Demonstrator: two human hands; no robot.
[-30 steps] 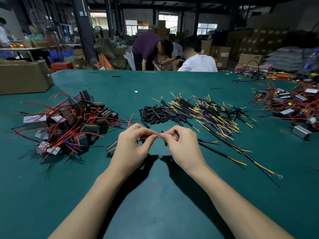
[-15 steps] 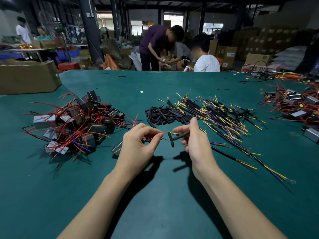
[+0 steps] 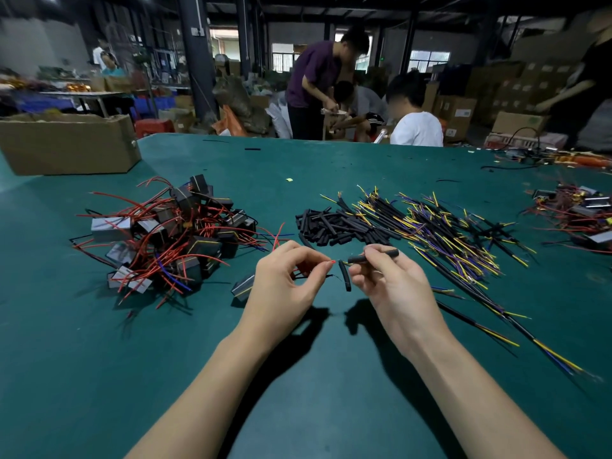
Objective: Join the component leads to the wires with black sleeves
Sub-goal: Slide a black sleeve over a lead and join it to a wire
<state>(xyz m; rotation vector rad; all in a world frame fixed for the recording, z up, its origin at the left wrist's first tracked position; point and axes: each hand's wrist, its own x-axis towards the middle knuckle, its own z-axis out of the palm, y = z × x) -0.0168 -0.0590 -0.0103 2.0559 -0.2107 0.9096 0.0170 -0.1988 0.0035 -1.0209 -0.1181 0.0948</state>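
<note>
Pinching red lead (image 3: pixel 332 261) tip w/ left hand (image 3: pixel 284 286), right hand (image 3: pixel 394 286) gripping black-sleeved wire (image 3: pixel 372 258).

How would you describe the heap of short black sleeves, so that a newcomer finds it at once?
On the green table, look just beyond the right hand. The heap of black sleeves lies there, left of the pile of long wires. Its pieces are short, plain black tubes with no coloured ends.

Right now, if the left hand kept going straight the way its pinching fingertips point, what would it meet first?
Most likely the short black sleeve hanging just beyond the red lead that the left hand pinches, then the right hand. Depth between them is unclear.
</note>
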